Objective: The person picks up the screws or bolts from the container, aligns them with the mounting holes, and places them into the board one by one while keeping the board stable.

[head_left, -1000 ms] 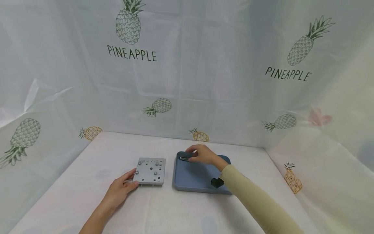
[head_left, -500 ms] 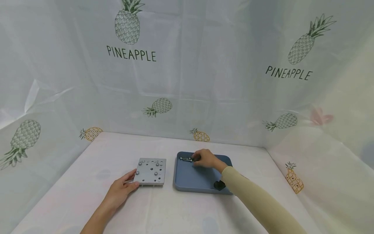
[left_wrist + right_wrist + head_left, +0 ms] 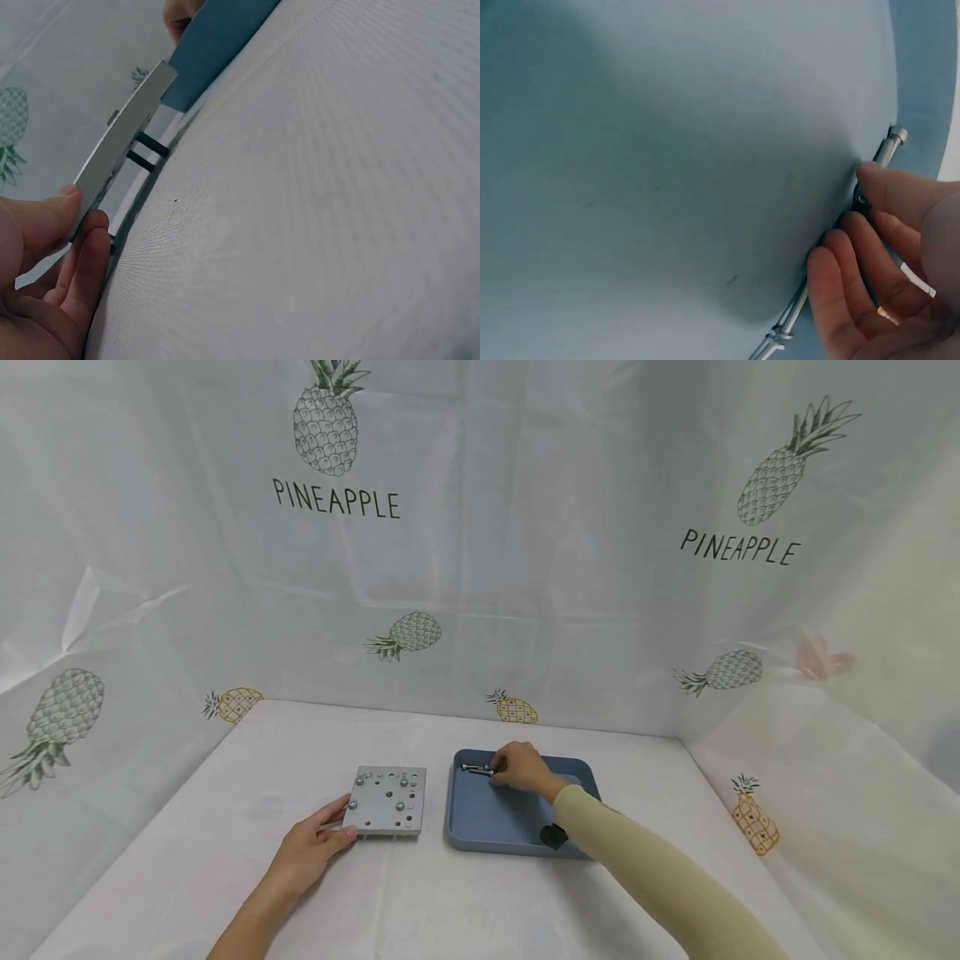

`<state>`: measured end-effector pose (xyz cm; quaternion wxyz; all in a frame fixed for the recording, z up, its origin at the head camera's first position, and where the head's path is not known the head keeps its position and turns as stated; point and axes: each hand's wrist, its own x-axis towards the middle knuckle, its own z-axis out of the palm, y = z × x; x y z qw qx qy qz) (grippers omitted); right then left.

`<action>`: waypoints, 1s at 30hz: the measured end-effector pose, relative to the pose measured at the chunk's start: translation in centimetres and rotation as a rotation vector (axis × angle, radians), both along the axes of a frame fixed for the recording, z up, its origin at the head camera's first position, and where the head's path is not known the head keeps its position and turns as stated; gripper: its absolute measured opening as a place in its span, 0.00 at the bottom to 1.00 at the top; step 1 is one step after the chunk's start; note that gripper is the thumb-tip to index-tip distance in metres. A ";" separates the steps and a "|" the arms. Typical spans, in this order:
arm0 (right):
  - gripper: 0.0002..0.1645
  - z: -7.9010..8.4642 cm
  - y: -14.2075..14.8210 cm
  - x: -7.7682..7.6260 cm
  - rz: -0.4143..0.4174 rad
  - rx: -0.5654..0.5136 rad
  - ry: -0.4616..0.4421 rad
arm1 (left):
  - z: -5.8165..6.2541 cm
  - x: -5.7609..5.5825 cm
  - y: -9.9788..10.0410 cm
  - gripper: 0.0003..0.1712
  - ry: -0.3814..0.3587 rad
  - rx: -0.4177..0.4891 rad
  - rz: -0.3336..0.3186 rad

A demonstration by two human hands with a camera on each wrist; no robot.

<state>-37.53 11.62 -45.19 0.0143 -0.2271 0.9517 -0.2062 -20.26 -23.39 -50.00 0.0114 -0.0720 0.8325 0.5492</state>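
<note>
My left hand [image 3: 307,852] grips a square metal plate [image 3: 378,814] by its left edge. In the left wrist view the thumb lies on the plate's upper face, with fingers underneath. Bolt heads and holes dot the top, and dark bolt shanks [image 3: 154,144] stick out below. My right hand [image 3: 523,768] reaches into the blue tray [image 3: 495,845], by the slim metal bolts [image 3: 476,769] near its back left corner. Seen from the right wrist, its thumb and index finger pinch at a bolt [image 3: 890,150], a small dark ring-like end [image 3: 861,198] showing between them.
The tray stands just right of the plate on a pale cloth-covered table [image 3: 450,910]. A black device [image 3: 553,837] under my right wrist overlaps the tray's front right part. Behind rises a pineapple-print curtain [image 3: 555,610].
My right hand has shifted from over the bolts to their right end, then slightly back left onto them. The left hand and plate stay in place.
</note>
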 end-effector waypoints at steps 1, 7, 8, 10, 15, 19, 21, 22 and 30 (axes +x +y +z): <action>0.09 0.0 -0.2 0.0 -0.016 0.010 0.005 | 0.0 0.0 0.0 0.40 0.000 0.001 0.000; 0.06 0.0 -0.9 0.1 -0.049 0.050 0.027 | 0.0 0.1 0.0 0.40 0.005 0.011 -0.001; 0.05 0.0 -0.9 0.1 -0.047 0.053 0.029 | 0.0 0.1 0.0 0.40 0.005 0.012 -0.001; 0.05 0.1 -0.9 0.1 -0.039 0.055 0.030 | 0.1 0.1 0.0 0.40 0.008 0.011 -0.002; 0.04 0.1 -0.2 0.1 -0.027 0.024 0.018 | 0.3 0.1 0.1 0.41 0.011 0.002 -0.003; 0.04 0.3 0.3 -0.1 -0.011 -0.027 -0.001 | 0.3 0.1 0.2 0.40 0.005 -0.004 0.002; 0.04 0.5 0.6 -0.1 -0.006 -0.061 -0.019 | 0.2 0.1 0.1 0.40 0.004 -0.003 0.003; 0.04 0.6 0.7 -0.1 -0.002 -0.078 -0.024 | 0.2 0.1 0.1 0.40 0.003 -0.002 0.003; 0.04 0.8 1.1 -0.3 0.000 -0.199 -0.089 | 0.0 0.1 0.0 0.40 0.010 -0.022 0.001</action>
